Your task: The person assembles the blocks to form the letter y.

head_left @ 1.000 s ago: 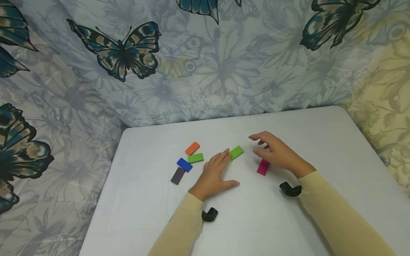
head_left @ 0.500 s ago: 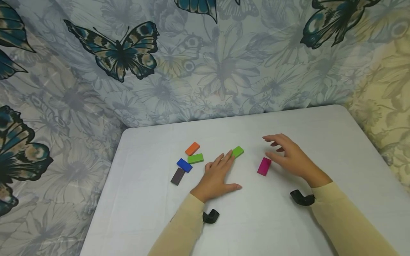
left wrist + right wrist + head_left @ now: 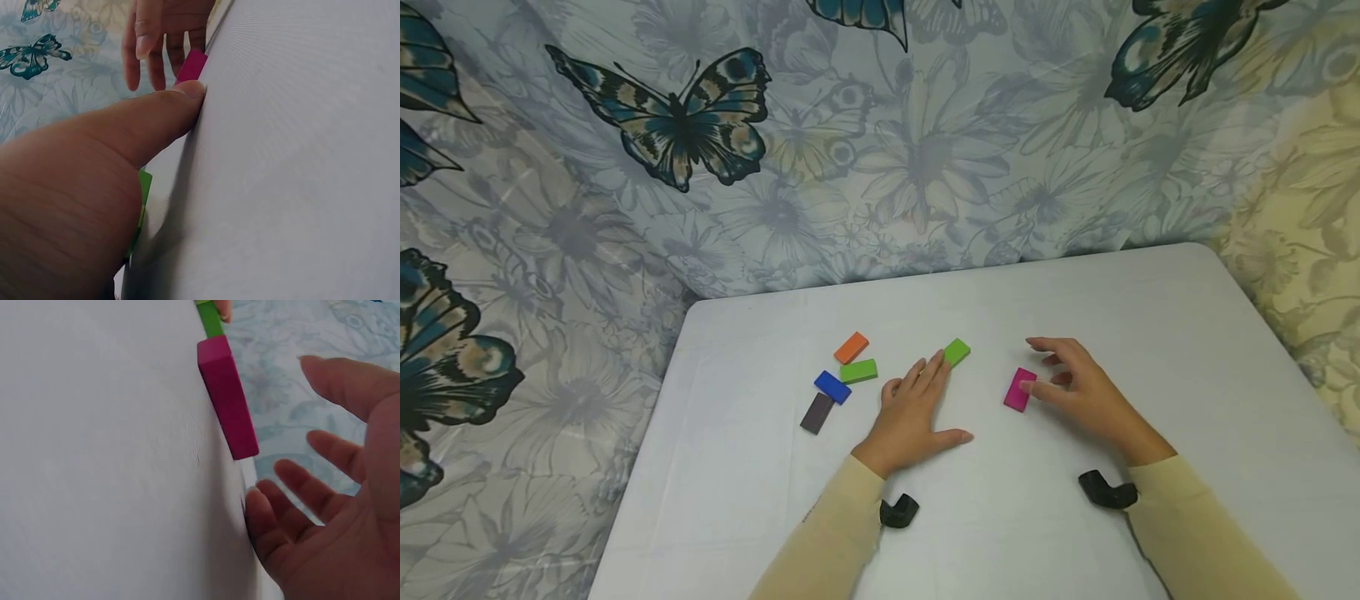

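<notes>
My left hand [image 3: 913, 421] lies spread on the table, its fingertips at the near end of a green block [image 3: 957, 352]. Its thumb points right, with nothing gripped. Just right of a magenta block [image 3: 1018, 390] hovers my right hand [image 3: 1086, 396], fingers loosely bent; from the head its thumb overlaps the block's edge. In the right wrist view a gap shows between that thumb and the magenta block [image 3: 226, 400]. The left wrist view has my left thumb in front, partly covering the green block [image 3: 145, 184].
Left of my left hand lie an orange block [image 3: 851, 347], a second green block [image 3: 858, 371], a blue block [image 3: 832, 387] and a dark grey block [image 3: 816, 413], close together. The white table [image 3: 722, 500] meets a butterfly-patterned cloth [image 3: 820, 217] behind.
My right hand first moved right, uncovering the magenta block, then came lower with its thumb toward the block's edge. My left hand shifted slightly right. The blocks look practically unmoved.
</notes>
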A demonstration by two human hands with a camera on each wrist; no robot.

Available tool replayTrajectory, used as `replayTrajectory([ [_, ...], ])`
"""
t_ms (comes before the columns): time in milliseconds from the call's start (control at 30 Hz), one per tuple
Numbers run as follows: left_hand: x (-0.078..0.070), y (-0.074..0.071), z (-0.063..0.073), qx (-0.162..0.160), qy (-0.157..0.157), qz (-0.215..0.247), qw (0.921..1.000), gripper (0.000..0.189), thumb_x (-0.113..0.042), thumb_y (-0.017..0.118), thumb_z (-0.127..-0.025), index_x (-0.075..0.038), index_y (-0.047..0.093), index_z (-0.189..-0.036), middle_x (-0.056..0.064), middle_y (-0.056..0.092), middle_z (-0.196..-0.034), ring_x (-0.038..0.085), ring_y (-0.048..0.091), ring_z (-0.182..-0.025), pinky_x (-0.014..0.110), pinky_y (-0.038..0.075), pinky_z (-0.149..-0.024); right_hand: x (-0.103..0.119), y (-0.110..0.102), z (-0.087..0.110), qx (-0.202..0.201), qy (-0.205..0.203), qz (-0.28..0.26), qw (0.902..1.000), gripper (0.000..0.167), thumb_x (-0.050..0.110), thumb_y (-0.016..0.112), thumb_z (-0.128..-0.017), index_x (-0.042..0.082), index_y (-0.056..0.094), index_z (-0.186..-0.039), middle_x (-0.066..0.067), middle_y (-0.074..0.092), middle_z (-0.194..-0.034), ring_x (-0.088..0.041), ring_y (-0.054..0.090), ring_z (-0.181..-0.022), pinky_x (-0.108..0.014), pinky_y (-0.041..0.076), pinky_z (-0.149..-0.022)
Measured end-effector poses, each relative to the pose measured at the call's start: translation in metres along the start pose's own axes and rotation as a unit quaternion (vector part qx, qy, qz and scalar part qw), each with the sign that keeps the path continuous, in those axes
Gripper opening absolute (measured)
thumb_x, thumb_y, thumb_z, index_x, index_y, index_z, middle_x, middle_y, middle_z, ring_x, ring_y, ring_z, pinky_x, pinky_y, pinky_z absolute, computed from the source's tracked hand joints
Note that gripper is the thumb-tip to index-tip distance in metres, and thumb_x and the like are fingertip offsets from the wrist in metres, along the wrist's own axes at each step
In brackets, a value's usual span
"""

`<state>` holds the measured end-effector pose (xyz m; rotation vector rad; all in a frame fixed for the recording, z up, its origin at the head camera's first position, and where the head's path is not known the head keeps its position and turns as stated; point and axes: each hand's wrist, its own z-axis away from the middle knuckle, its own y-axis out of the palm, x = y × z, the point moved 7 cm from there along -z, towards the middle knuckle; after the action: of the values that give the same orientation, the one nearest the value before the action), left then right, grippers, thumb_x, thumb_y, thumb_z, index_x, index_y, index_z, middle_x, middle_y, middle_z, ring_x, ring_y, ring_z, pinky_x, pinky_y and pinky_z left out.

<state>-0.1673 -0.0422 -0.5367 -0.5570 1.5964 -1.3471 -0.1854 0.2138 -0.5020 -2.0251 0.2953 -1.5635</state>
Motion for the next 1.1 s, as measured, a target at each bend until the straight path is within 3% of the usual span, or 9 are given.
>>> replayTrajectory([
  [200,0.000,-0.002,-0.001,-0.003,0.002,-0.003,1.0000,0.109,-0.072,0.068,-0.098,-0.017,0.017,-0.176,-0.007,-0.001,-0.182,0.021,0.007,-0.165,0.054,0.024,-0.120,-0.009,0.012,0.009,0.007,0.012,0.016,0.9998,0.067,0.018,0.088,-0.095,0.005,0.058,-0.153,-0.013,0.057,-0.146,-0.034,0.049,-0.134,-0.013,0.033,-0.105],
  [300,0.000,-0.006,-0.002,-0.007,0.002,-0.004,1.0000,0.107,-0.070,0.069,-0.098,-0.016,0.019,-0.176,-0.006,0.001,-0.182,0.022,0.010,-0.165,0.055,0.024,-0.120,-0.009,0.014,0.009,0.011,0.000,0.033,0.9994,0.068,0.020,0.091,-0.091,0.008,0.060,-0.151,-0.011,0.059,-0.145,-0.036,0.046,-0.138,-0.032,0.036,-0.113],
  [400,0.001,-0.006,-0.002,-0.005,-0.001,-0.006,1.0000,0.107,-0.070,0.068,-0.099,-0.016,0.018,-0.176,-0.007,0.001,-0.182,0.022,0.010,-0.165,0.055,0.024,-0.120,-0.008,0.016,0.008,0.019,-0.009,0.042,0.9989,0.071,0.020,0.093,-0.089,0.008,0.060,-0.151,-0.011,0.059,-0.144,-0.037,0.044,-0.137,-0.055,0.038,-0.110],
  [500,0.001,-0.005,-0.001,-0.003,-0.004,-0.005,1.0000,0.107,-0.070,0.068,-0.099,-0.016,0.017,-0.176,-0.008,0.000,-0.182,0.022,0.009,-0.165,0.055,0.024,-0.121,-0.007,0.018,0.009,0.024,-0.017,0.053,0.9982,0.072,0.018,0.095,-0.087,0.007,0.060,-0.150,-0.011,0.060,-0.143,-0.037,0.045,-0.135,-0.061,0.039,-0.106],
  [833,0.002,-0.001,-0.001,0.001,-0.003,0.004,1.0000,0.106,-0.068,0.069,-0.099,-0.017,0.016,-0.176,-0.007,0.000,-0.182,0.021,0.007,-0.165,0.055,0.022,-0.122,-0.008,0.018,0.010,0.017,-0.027,0.068,0.9972,0.067,0.007,0.093,-0.086,0.004,0.062,-0.146,-0.013,0.062,-0.139,-0.038,0.048,-0.131,-0.058,0.042,-0.105],
  [1033,0.002,0.000,-0.002,0.000,-0.005,0.008,1.0000,0.106,-0.068,0.069,-0.099,-0.018,0.016,-0.176,-0.009,-0.001,-0.181,0.020,0.006,-0.165,0.055,0.020,-0.123,-0.010,0.016,0.009,0.002,-0.023,0.071,0.9972,0.067,0.004,0.090,-0.088,0.002,0.060,-0.148,-0.017,0.061,-0.142,-0.039,0.051,-0.133,-0.023,0.036,-0.109],
  [1100,0.002,0.000,-0.002,-0.002,-0.004,0.011,0.9999,0.106,-0.068,0.069,-0.099,-0.018,0.016,-0.176,-0.009,0.000,-0.181,0.019,0.006,-0.165,0.056,0.020,-0.123,-0.011,0.016,0.009,-0.002,-0.020,0.071,0.9973,0.067,0.004,0.090,-0.089,0.001,0.059,-0.148,-0.018,0.061,-0.142,-0.040,0.051,-0.133,-0.018,0.035,-0.108],
])
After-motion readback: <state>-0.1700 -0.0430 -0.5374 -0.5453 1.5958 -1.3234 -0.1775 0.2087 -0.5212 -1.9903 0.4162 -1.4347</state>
